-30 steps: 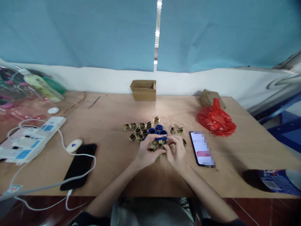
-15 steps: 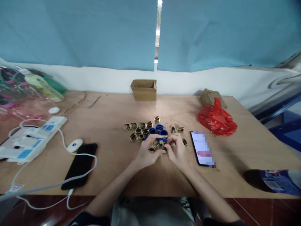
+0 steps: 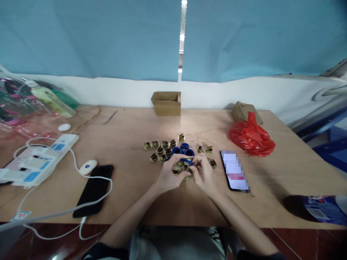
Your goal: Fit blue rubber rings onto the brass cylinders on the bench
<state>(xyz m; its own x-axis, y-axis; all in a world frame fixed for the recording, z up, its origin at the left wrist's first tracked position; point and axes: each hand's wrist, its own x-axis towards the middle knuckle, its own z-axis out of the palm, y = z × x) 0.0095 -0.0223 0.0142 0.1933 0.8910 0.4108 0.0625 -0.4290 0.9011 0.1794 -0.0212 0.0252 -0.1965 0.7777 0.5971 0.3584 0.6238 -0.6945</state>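
Note:
Over the middle of the table, my left hand point(image 3: 170, 174) and my right hand point(image 3: 204, 174) face each other. Their fingertips are closed on a blue ring point(image 3: 187, 161) with a brass-coloured piece at its underside; the fingers partly cover both. Just behind the hands lie several loose blue rings point(image 3: 184, 146). Small brass-coloured fittings point(image 3: 160, 150), each with an upright tab on top, are scattered to the left. A few more brass fittings point(image 3: 208, 149) lie to the right, and others sit partly hidden below the hands.
An open cardboard box point(image 3: 167, 104) stands at the back. To the right are a phone point(image 3: 234, 171), a red plastic bag point(image 3: 252, 138) and a dark bottle point(image 3: 314, 208). A black phone point(image 3: 93, 191), white cables and a power strip point(image 3: 45, 159) occupy the left.
The blue ring between my fingers has tipped, its right side now lower. Both hands stay in nearly the same place, and the view has shifted slightly.

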